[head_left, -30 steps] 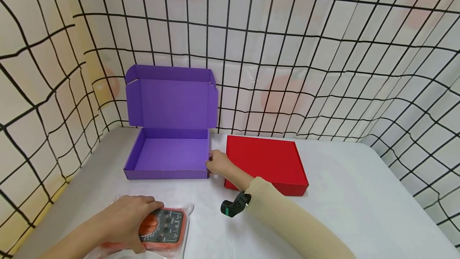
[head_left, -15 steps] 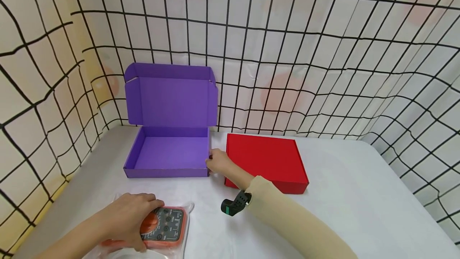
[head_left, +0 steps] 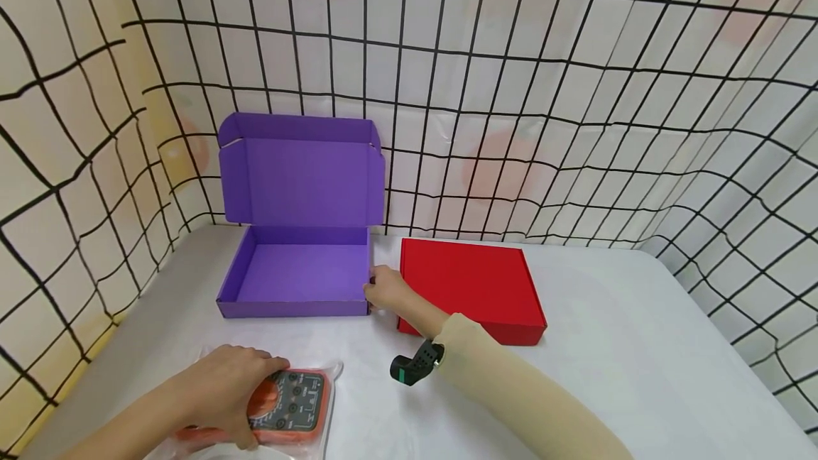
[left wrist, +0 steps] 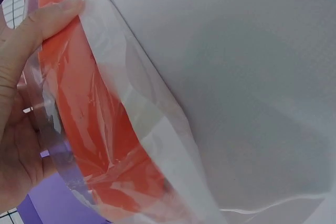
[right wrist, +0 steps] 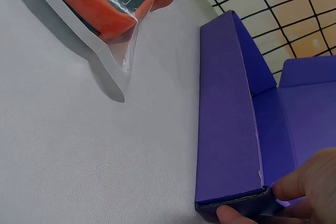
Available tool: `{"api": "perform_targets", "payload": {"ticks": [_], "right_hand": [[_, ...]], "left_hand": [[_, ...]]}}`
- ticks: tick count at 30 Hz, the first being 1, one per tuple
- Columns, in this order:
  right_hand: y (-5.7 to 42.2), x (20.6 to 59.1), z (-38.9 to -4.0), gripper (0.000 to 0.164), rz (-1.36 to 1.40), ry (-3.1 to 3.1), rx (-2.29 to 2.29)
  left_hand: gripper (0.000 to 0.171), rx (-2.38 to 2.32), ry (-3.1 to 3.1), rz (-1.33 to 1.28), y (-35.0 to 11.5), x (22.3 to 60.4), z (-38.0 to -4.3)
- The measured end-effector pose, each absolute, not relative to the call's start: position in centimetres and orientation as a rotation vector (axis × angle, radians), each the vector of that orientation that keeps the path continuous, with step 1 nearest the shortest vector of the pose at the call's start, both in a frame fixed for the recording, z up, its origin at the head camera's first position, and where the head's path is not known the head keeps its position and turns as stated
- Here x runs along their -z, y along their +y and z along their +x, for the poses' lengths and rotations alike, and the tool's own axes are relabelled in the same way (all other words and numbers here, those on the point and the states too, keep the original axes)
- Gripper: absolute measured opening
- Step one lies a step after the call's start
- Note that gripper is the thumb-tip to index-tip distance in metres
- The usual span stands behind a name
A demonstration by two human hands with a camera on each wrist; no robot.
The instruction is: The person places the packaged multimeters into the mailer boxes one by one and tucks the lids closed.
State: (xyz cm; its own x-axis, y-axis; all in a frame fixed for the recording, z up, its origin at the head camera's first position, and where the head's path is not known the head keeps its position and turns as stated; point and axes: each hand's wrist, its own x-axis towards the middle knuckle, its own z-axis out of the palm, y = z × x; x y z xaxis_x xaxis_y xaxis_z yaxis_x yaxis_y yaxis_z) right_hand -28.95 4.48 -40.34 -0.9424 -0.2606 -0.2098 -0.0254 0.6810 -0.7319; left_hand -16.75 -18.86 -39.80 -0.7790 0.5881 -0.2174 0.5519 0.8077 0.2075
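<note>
Nearest, at lower L on or just over the tabletop (head_left: pixel 607 346) (couldn't tell which), was the orange meter (head_left: pixel 300 403) in a clear bag (right wrist: pixel 116 72); the L hand (head_left: pixel 224 385) gripped it across its width, thumb one side, fingers opp. Prob. med. wt, stiff body, slick loose wrapper, dial maybe fragile, so best held by its sides. "COM" seemed legible; other txt too small, no brand seen. Beyond, the R hand (head_left: pixel 388 289) pinched the near R corner of the open purple box (head_left: pixel 294 309); beside it lay the closed red box (head_left: pixel 469 282), w/o visible writing.
</note>
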Motion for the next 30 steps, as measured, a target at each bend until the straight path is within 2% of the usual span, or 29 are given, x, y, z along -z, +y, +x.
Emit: {"api": "perform_targets", "payload": {"ticks": [19, 26, 30], "right_hand": [[4.5, 40.1, -28.7, 0.042, -0.169, 2.554, 1.173], [4.6, 40.0, -28.5, 0.036, -0.173, 2.552, 1.194], [4.5, 39.9, -28.6, 0.023, -0.194, 2.569, 1.185]], "left_hand": [[0.078, -0.145, 2.775, 1.137, -18.8, 39.9, -17.2], [0.076, -0.098, 2.866, 1.202, -18.7, 38.3, -17.8], [0.076, -0.068, 2.928, 1.232, -18.5, 36.7, -18.3]]}}
